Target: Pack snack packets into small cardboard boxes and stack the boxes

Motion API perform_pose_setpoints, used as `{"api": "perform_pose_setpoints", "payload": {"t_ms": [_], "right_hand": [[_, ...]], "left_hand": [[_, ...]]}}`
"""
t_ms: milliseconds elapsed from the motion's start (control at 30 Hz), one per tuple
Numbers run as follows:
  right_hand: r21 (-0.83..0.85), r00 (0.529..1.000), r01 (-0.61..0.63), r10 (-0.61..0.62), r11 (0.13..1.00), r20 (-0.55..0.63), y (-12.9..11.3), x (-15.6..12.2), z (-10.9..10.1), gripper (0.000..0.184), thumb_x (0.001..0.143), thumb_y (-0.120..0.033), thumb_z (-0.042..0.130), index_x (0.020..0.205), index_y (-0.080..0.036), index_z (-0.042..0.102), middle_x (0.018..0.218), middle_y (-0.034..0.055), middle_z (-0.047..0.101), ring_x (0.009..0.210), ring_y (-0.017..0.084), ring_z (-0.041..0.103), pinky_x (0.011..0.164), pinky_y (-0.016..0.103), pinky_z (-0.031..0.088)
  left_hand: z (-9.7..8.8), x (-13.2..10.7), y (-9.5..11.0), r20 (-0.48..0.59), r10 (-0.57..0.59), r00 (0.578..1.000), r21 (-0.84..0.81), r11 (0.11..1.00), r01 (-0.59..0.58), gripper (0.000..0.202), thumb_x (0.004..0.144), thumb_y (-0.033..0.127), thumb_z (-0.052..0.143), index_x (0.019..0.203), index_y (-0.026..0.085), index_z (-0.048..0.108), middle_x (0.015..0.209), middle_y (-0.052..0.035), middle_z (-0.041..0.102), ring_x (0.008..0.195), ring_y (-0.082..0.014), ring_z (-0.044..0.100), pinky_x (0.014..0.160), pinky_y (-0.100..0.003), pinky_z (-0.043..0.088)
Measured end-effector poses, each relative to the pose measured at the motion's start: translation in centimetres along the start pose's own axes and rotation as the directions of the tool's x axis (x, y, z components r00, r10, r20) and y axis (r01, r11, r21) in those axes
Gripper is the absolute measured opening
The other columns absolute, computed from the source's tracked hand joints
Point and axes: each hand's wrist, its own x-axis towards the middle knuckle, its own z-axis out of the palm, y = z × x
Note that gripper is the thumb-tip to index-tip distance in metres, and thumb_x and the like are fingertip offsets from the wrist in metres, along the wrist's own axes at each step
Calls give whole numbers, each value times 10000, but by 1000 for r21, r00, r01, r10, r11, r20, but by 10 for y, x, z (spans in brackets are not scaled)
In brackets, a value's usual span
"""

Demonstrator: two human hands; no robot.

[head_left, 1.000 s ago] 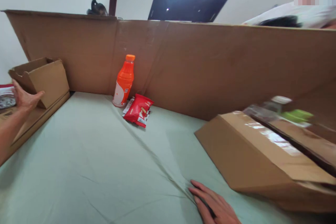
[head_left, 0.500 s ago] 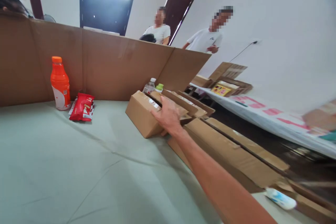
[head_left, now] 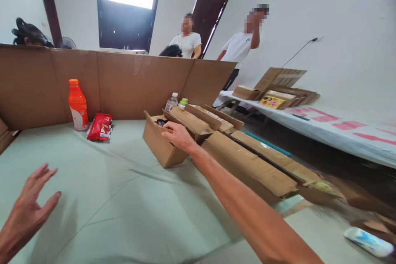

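My right hand (head_left: 179, 135) is at the top rim of a small cardboard box (head_left: 157, 144), its thumb on the near side and its fingers curled over the edge. The box is open at the top, and something dark inside shows only in part. My left hand (head_left: 32, 204) hovers above the pale green cloth (head_left: 123, 210) at the left, fingers spread and holding nothing. Beyond it, an orange drink bottle (head_left: 78, 105) stands upright beside a red snack packet (head_left: 100, 126) lying on the cloth.
Long cardboard boxes (head_left: 247, 163) line the right side. A clear bottle (head_left: 171, 102) and a green-capped bottle (head_left: 183, 103) stand behind them. A cardboard screen (head_left: 130, 82) closes off the back. A white-and-blue tube-like item (head_left: 368, 242) lies near right. Several people are beyond the screen.
My left hand has come into view at the left. The small box's top now stands open, where my right hand lay across it before. The view has shifted slightly.
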Motion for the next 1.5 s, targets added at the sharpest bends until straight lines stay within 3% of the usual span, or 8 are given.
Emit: {"api": "perform_pose_setpoints", "payload": {"t_ms": [167, 300, 467, 700, 967, 1133, 1300, 1500], "right_hand": [[176, 926, 278, -312, 944, 213, -41, -72, -7, 112, 832, -277, 651, 856, -215, 741, 866, 26, 763, 794, 186, 672, 723, 265, 515], [428, 715, 472, -619, 771, 326, -62, -127, -26, 210, 989, -331, 641, 856, -209, 748, 822, 42, 748, 762, 159, 665, 760, 275, 513], [701, 499, 262, -715, 664, 490, -73, -144, -43, 687, 1020, -761, 396, 1011, -202, 797, 879, 79, 779, 836, 193, 725, 817, 309, 561], [211, 633, 522, -541, 826, 553, -91, -139, -18, 317, 980, -390, 686, 1253, -232, 719, 1360, 105, 702, 1051, 238, 729, 891, 341, 588], [-282, 680, 681, -441, 676, 586, -115, -139, 7, 80, 892, -232, 766, 923, -226, 693, 808, 46, 724, 742, 222, 683, 633, 305, 473], [-223, 590, 760, -505, 611, 630, -122, -136, 9, 273, 892, -44, 662, 669, -202, 664, 737, 50, 688, 725, 206, 661, 660, 317, 482], [104, 802, 580, -589, 808, 102, -118, -123, -36, 316, 1019, -241, 614, 714, -233, 697, 881, 43, 714, 750, 164, 676, 667, 293, 546], [462, 916, 129, 74, 877, -395, -101, -67, -53, 267, 745, -471, 887, 731, -256, 729, 640, -9, 627, 521, 164, 603, 425, 286, 508]], "left_hand": [[28, -1, 57, 40, 182, 983, -129, 976, -175, 711, 979, 507, 614, 1624, 422, 325, 1675, -97, 406, 1491, -392, 489, 1177, -617, 489], [31, -6, 65, 219, 255, 942, -303, 935, -183, 1149, 867, 639, 774, 1697, 373, 26, 1764, -185, 190, 1575, -476, 319, 1218, -729, 355], [31, -15, 68, 412, 328, 850, -527, 847, -72, 1328, 784, 762, 790, 1683, 384, -111, 1786, -188, 99, 1600, -494, 225, 1238, -750, 274], [41, -31, 72, 421, 355, 835, -585, 810, -50, 1266, 799, 668, 818, 1689, 419, -47, 1784, -78, 193, 1582, -459, 300, 1259, -675, 351], [51, -45, 74, 396, 314, 863, -617, 787, -3, 1361, 729, 671, 884, 1695, 395, -34, 1767, -140, 228, 1559, -504, 335, 1247, -698, 355], [54, -44, 82, 355, 340, 871, -659, 752, -25, 1354, 733, 575, 916, 1693, 403, -24, 1761, -141, 235, 1561, -506, 327, 1254, -692, 342], [41, -37, 84, 319, 312, 895, -645, 763, -36, 1319, 728, 354, 878, 1689, 420, -21, 1773, -94, 221, 1574, -482, 316, 1265, -689, 328], [10, -42, 50, 273, 112, 955, -447, 894, 23, 1198, 795, 392, 820, 1689, 440, 25, 1768, -82, 248, 1537, -493, 380, 1210, -727, 384]]}}
